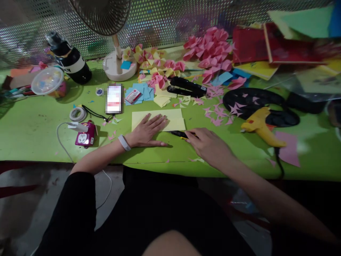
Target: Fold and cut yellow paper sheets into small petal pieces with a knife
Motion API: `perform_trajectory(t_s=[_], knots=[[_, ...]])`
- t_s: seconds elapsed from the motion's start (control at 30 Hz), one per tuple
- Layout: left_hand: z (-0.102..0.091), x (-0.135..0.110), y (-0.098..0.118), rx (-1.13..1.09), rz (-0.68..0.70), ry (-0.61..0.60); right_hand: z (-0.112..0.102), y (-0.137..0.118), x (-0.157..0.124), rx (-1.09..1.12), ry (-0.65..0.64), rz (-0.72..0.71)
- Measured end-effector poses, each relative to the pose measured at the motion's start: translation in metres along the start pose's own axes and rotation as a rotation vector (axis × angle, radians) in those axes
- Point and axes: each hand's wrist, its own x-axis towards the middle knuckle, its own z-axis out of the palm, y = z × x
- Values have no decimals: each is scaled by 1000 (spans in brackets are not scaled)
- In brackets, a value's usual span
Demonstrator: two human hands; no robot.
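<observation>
A sheet of pale yellow paper (174, 117) lies on the green table. My left hand (149, 129) rests flat on it with fingers spread, pressing near its lower middle. By the paper's lower right corner, my right hand (206, 144) is closed around a slim black tool with yellow parts (178, 134), which looks like a utility knife. Its dark end points left along the paper's lower edge; fingers hide much of its other end. Whether the tip goes under the paper, I cannot tell.
Behind the paper sit a black stapler (188, 87), blue paper squares (146, 91) and folded pink paper pieces (210, 49). A yellow glue gun (262, 126) lies to the right. Leftward are a phone (114, 99), tape roll (77, 113), purple power socket (85, 135) and fan base (119, 71).
</observation>
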Motion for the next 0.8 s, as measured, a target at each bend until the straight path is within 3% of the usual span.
perform_trajectory(t_s=[0.5,0.8], knots=[[4,-2,-3,3,14,21,3,-8,9,16,17,-45],[6,18,17,-78,-68,-19,-3,12,2,45,14,-22]])
